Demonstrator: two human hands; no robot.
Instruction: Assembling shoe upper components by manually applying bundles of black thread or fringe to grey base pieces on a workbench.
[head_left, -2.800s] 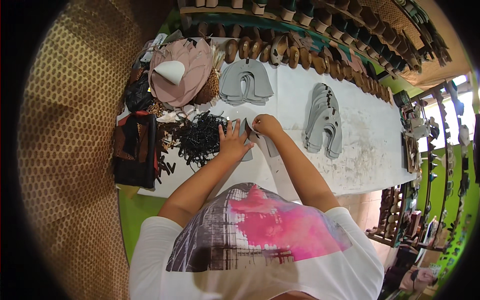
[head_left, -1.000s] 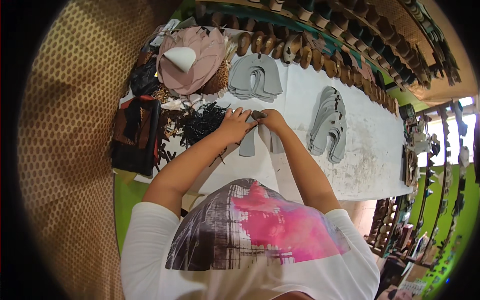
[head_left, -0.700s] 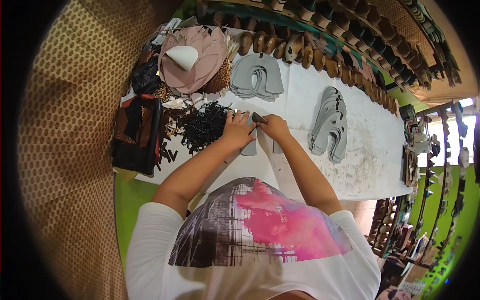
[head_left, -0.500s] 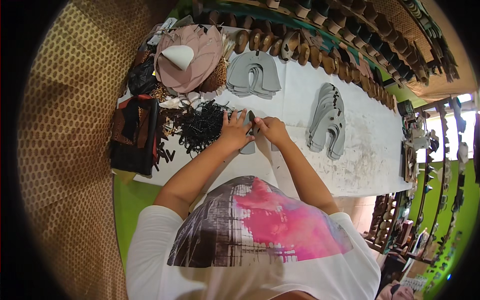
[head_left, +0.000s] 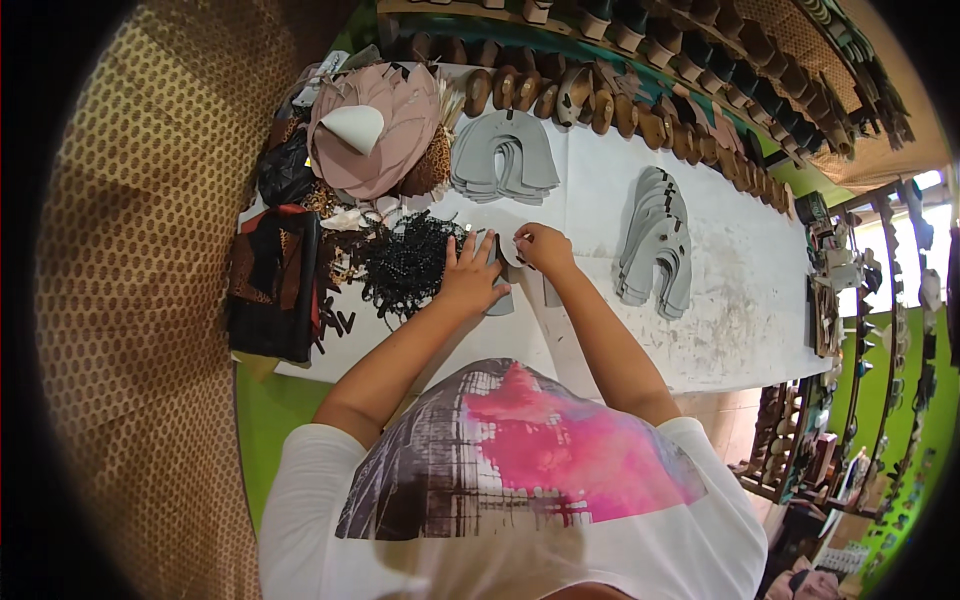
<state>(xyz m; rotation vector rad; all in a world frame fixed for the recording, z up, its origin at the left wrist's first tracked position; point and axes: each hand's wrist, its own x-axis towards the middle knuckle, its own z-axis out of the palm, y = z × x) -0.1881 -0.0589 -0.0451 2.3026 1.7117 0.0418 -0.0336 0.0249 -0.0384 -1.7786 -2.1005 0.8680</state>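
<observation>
I see no clear pkgs, labels, signs or screens on the white worktable (head_left: 740,300). Far right, small items hang on the display racks (head_left: 880,330), maybe carded goods, but too small & blurred for me to tell.

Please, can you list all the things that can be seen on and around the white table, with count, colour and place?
White table: one, centre.
Grey cut piece: one, under both hands.
Grey piece stacks: two, one at rear centre, one at right.
Black strips: one heap, beside left hand.
Pink sheets: one pile, rear left.
White cone: one, on the pink pile.
Brown shoe forms: one row, number unclear, along rear edge.
Left hand: flat on grey piece.
Right hand: fingers pinching grey piece's top edge.
</observation>
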